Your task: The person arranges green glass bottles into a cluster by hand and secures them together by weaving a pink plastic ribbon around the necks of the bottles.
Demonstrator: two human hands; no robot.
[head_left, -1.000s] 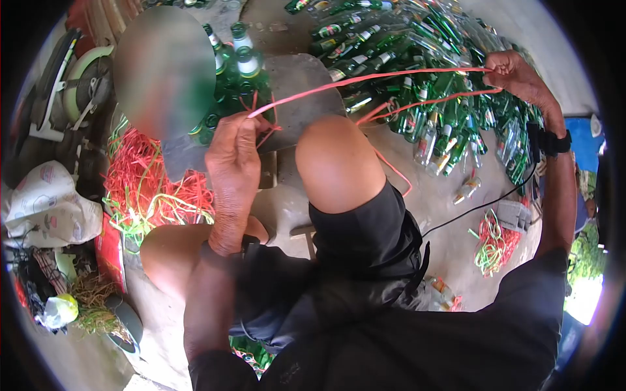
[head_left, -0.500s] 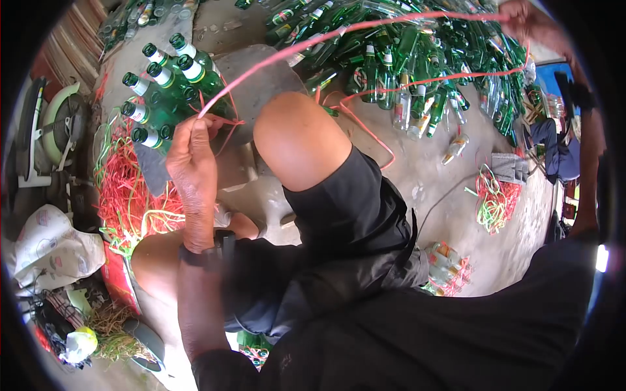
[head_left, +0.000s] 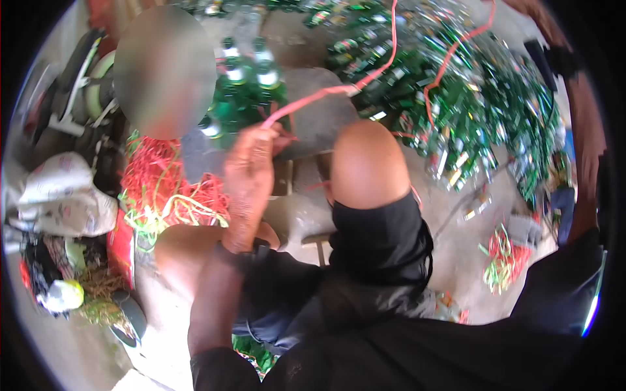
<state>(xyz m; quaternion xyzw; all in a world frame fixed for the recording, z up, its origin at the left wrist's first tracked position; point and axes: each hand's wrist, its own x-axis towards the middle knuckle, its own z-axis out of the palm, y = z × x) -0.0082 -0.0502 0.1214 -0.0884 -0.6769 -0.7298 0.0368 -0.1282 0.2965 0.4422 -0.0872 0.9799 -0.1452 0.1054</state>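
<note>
My left hand (head_left: pixel 251 156) is closed in a pinch on a pink-red plastic strap (head_left: pixel 310 101), just in front of a group of green glass bottles (head_left: pixel 251 98). These bottles stand upright, packed together on a dark grey slab (head_left: pixel 313 91). From the pinch, the strap rises to the right and leaves the top edge. Another length of it hangs down at the upper right, over the bottle heap. My right arm (head_left: pixel 587 124), with a dark band at the wrist, stretches up along the right edge; its fingers are cut off at the top.
A large heap of green bottles (head_left: pixel 469 91) lies at the upper right. Tangled red and green straps (head_left: pixel 156 176) are at left, with a smaller bundle (head_left: pixel 502 260) at right. White sacks (head_left: pixel 65 195) stand far left. A blurred oval hides the area left of the upright bottles.
The view has shifted, so the bottles and my left hand appear farther right. My right hand has gone up beyond the top edge. The strap now rises more steeply; my left pinch stays on it.
</note>
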